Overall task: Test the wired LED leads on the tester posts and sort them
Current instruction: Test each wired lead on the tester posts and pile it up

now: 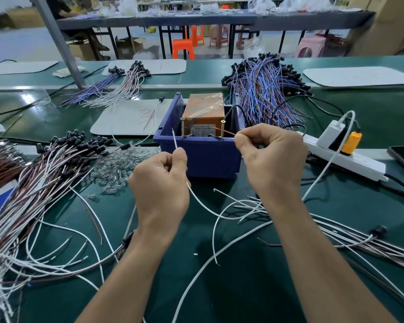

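Nearest: loose white wires [219, 217] strewn over the green mat [254, 287], both forearms coming up over them. Hands apart, each clamped on one end of a lead. Left hand [160, 183] pinches the white lead [175, 142] between thumb and forefinger; its bare tip points up and slightly away, just beside the left post [182, 129] on its left, not touching as far as I can tell. Right hand [271, 159] pinches the brown lead [229, 132], which runs roughly level to the left and meets the right post [222, 130]; looks like contact, can't confirm. Both posts are upright screws at the near rim of the blue bin [210, 157], dead ahead of the hands, orange tester box [203, 106] sitting inside it. My read: right side is on, and the left hand is the one with a gap to close, a short move right with the tip's axis crossing the post. Can't see which LED head this pair belongs to. Left of the hands: untested pile [44, 171] and a heap of clear bulbs [117, 169]. Right: power strip [345, 159]. Beyond the bin: blue-brown bundle [266, 89] and a smaller sorted bunch [107, 87]. Far back: another bench [196, 18], an orange stool [183, 48], workshop floor.
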Motion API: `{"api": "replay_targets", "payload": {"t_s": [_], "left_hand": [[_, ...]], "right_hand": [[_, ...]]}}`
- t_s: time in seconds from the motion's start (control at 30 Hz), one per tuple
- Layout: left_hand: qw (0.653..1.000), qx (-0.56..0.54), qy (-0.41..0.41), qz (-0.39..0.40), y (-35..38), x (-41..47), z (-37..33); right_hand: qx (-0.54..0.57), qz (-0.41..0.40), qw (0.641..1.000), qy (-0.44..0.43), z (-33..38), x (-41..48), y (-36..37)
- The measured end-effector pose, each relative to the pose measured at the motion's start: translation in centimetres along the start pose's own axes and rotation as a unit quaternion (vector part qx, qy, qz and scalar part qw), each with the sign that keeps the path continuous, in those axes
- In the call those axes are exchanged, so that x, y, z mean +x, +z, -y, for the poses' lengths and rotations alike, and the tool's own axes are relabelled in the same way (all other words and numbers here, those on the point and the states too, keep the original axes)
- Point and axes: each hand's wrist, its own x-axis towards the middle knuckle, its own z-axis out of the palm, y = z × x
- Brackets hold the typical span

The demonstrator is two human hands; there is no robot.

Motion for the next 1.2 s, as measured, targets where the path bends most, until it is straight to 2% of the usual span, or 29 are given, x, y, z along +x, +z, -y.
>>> {"api": "replay_targets", "payload": {"t_s": [0.4, 1.2], "left_hand": [[1.0, -0.006, -0.007, 0.005, -0.06, -0.03, -0.19], [0.999, -0.022, -0.012, 0.038, 0.14, -0.25, -0.72]], "right_hand": [[-0.013, -0.015, 0.999, 0.028, -0.01, -0.22, 0.44], [-0.018, -0.013, 0.999, 0.026, 0.33, -0.61, 0.5]]}}
